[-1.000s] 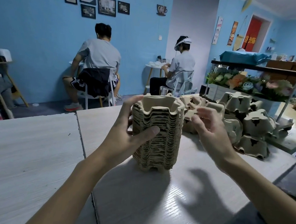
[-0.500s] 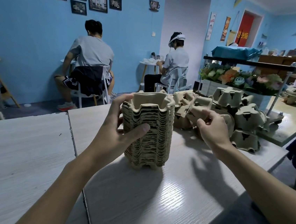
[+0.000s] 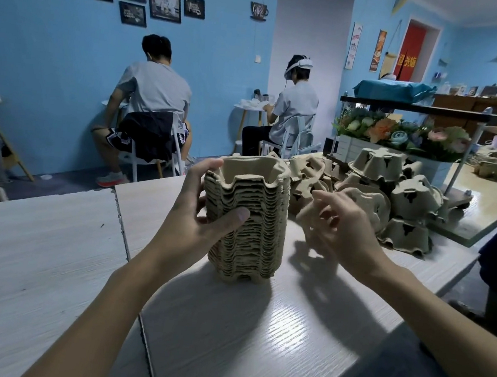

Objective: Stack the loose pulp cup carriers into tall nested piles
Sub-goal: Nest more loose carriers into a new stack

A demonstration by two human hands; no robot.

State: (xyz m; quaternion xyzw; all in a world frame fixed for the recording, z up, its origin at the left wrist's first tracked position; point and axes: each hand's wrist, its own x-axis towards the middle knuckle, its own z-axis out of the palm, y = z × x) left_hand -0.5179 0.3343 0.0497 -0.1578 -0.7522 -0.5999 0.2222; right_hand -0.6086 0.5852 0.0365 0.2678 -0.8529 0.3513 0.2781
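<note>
**Nested carrier pile on counter, one hand steadying**

Counter (image 3: 223, 354): pale wood-grain top, a seam running down its left part; both forearms reach over it from the near edge.

Left hand (image 3: 197, 223): wrapped around the pile's left side, thumb pressed on the front face, fingers curled over the rim behind.

Pile of carriers (image 3: 247, 219): tall nested stack of brown pulp cup carriers, standing upright on the counter at centre, top one open upward.

Right hand (image 3: 344, 232): just right of the pile, apart from it, fingers spread and slightly blurred. A single carrier (image 3: 365, 205) lies right behind the fingers; whether they grip it cannot be told.

Loose carriers (image 3: 399, 201): a heap toward the counter's far right corner, most lying upside down, some overlapping.

Flower box (image 3: 400, 136): mixed blooms beyond the heap, under a dark shelf.

Two seated people (image 3: 156, 92): backs turned, at small tables along the blue wall.
</note>
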